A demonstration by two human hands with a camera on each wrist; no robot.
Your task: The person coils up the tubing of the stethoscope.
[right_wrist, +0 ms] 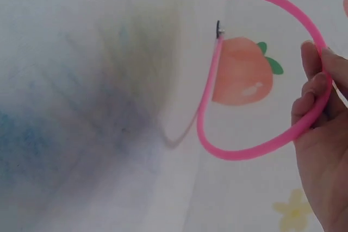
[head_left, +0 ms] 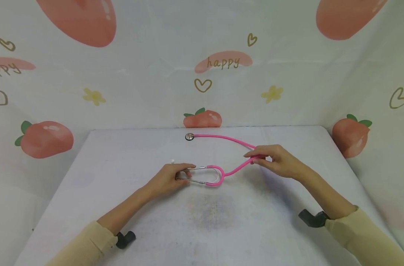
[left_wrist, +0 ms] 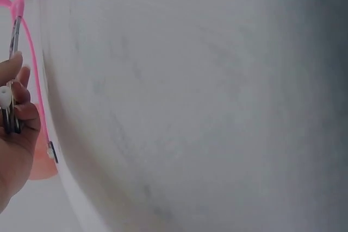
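Note:
A stethoscope with pink tubing (head_left: 218, 136) spans both hands above the table. My left hand (head_left: 166, 179) grips its metal ear tubes (head_left: 198, 168); a white ear tip (left_wrist: 5, 97) pokes out by the fingers in the left wrist view. Between thumb and fingers, my right hand (head_left: 278, 160) pinches the pink tube, which bends back there toward the far side. The round chest piece (head_left: 189, 136), silver with a dark rim, is at the tube's free end near the table's far edge. Part of the ear tubes is hidden by the left hand.
A white cloth covers the table (head_left: 175, 225), with faint bluish and yellowish stains. Behind it hangs a white backdrop (head_left: 148, 85) printed with peaches, hearts and flowers. Dark wrist mounts stick out at the left cuff (head_left: 126, 240) and right cuff (head_left: 313, 218).

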